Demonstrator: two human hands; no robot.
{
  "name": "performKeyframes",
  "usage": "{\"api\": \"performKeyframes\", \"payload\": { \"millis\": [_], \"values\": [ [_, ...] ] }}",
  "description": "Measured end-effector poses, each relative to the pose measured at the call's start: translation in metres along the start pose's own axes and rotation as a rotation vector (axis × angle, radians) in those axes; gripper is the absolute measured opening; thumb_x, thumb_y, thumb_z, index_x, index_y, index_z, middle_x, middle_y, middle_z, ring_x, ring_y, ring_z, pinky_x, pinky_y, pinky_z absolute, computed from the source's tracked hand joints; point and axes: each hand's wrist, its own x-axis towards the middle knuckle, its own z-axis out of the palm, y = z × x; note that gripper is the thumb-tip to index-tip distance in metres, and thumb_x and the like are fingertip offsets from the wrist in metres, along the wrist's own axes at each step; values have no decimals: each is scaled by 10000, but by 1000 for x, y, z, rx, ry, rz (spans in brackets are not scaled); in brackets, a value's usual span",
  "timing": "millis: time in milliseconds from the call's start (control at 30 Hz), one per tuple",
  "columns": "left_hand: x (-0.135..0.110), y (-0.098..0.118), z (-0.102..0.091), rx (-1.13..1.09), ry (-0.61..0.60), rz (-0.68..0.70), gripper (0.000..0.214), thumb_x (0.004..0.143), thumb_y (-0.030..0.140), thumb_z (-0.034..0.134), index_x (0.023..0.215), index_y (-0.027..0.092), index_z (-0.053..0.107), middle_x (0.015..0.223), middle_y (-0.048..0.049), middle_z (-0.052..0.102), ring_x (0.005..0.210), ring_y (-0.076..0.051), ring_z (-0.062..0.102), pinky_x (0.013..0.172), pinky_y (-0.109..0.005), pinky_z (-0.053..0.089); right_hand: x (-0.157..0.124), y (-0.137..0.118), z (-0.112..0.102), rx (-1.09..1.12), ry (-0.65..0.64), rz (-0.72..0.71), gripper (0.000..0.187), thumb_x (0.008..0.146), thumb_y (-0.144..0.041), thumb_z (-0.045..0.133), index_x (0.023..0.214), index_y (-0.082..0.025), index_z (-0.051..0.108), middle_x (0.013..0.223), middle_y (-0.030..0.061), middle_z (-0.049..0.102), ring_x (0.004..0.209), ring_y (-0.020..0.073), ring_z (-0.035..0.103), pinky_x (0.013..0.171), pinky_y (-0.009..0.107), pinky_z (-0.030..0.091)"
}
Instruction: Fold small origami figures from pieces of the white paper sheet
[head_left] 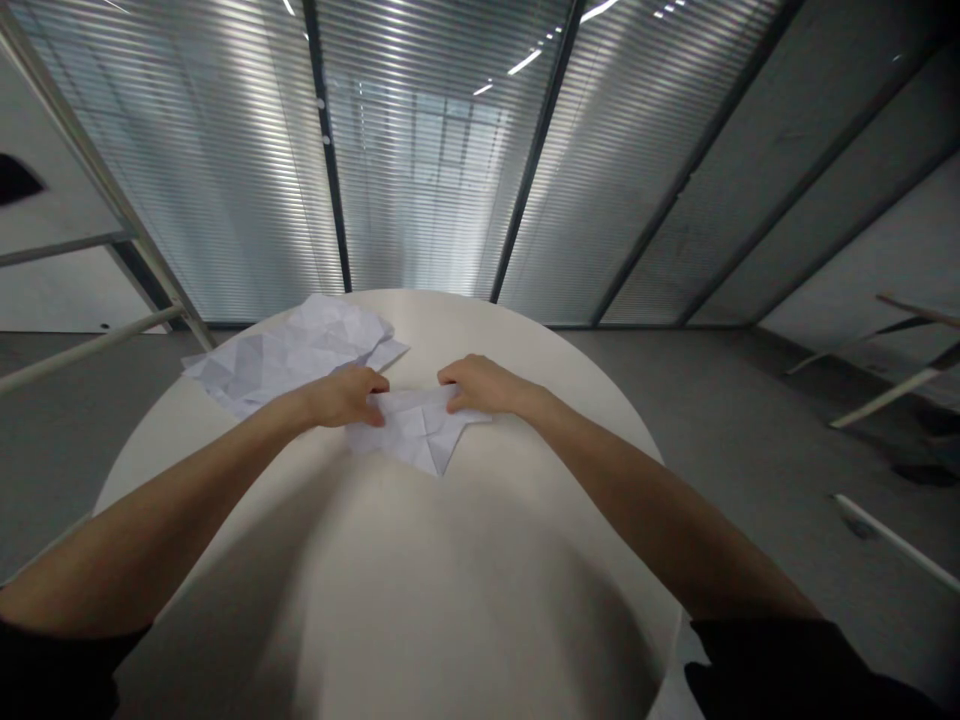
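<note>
Two bare hands, one small piece of folded white paper, round table

So, far left there's a pale metal frame (150,245) standing beside the table; a dark sleeve (64,665) sits in the bottom corner, with a bare forearm reaching in from it; next over, a heap of creased white paper (292,345) lies spread near the table's far left edge, all crisscrossed with fold lines; the left hand (345,396) is just in front of its right end, fingers curled and thumb pinching the left end of the folded paper (420,428); that piece is pretty much mid-table, toward the far side, with creases meeting around its middle and one point aimed at the wearer; the white round table (442,570) is under it all, and slatted blinds (420,200) rise behind; the right hand (481,384) is nearly closed too, thumb and curled fingers gripping the paper's right part; the other dark sleeve (780,665) is lower right; past that, grey floor (720,400) and some pale furniture legs (885,397).
</note>
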Motion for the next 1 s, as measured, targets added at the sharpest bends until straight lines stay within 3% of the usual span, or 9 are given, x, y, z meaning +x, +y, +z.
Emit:
{"api": "performKeyframes", "payload": {
  "millis": [133, 200, 267, 400, 500, 600, 833, 1000],
  "values": [
    [-12, 11, -11, 270, 426, 7, 98, 811, 251, 555, 827, 181, 623, 767, -38, 662, 722, -197, 594, 614, -273, 379, -14, 1, -4, -154, 325, 90, 159, 857, -234, 558, 992, -211, 639, 871, 40, 693, 774, 178, 592, 650, 273, 316],
    [-22, 15, -6, 429, 607, 106, 144, 869, 200, 483, 798, 163, 604, 734, -57, 638, 724, -201, 580, 644, -296, 395, -25, -1, 5, -220, 460, 69, 193, 914, -193, 467, 982, -203, 646, 859, 49, 691, 774, 173, 585, 695, 295, 331],
    [-33, 18, 6, 543, 699, 264, 220, 902, 149, 423, 753, 154, 585, 681, -57, 604, 702, -190, 557, 658, -306, 403, -38, -6, 19, -254, 521, 7, 253, 942, -174, 405, 971, -183, 657, 829, 65, 687, 776, 175, 580, 721, 312, 347],
    [-48, 16, 41, 544, 641, 530, 246, 930, 108, 370, 815, 153, 582, 661, -41, 588, 643, -159, 527, 634, -298, 414, -60, -20, 54, -197, 416, -147, 282, 947, -148, 381, 1001, -159, 658, 857, 97, 687, 803, 182, 595, 718, 317, 404],
    [-54, 13, 62, 527, 530, 611, 228, 926, 94, 380, 828, 150, 578, 681, -48, 598, 646, -161, 533, 645, -312, 427, -71, -25, 74, -155, 319, -214, 285, 943, -127, 376, 1042, -159, 642, 926, 109, 690, 871, 188, 615, 750, 317, 440],
    [-58, 11, 72, 522, 446, 641, 201, 927, 115, 397, 867, 139, 587, 728, -64, 624, 685, -179, 563, 663, -331, 450, -78, -25, 86, -152, 262, -243, 280, 937, -127, 388, 1109, -151, 609, 1005, 114, 688, 907, 196, 629, 768, 324, 461],
    [-66, 2, 76, 241, 445, 574, 232, 951, 217, 393, 993, 160, 614, 823, -74, 675, 774, -163, 627, 741, -311, 494, -90, -26, 94, -32, 257, -94, 309, 966, -319, 384, 1103, -186, 626, 1049, 100, 696, 938, 196, 646, 813, 313, 461],
    [-61, -6, 77, 84, 483, 355, 290, 952, 302, 402, 1074, 160, 623, 823, -78, 686, 722, -163, 636, 684, -291, 508, -85, -30, 81, 149, 268, 127, 301, 958, -326, 409, 1157, -219, 608, 1029, 47, 711, 882, 176, 664, 796, 288, 456]
  ]
}}
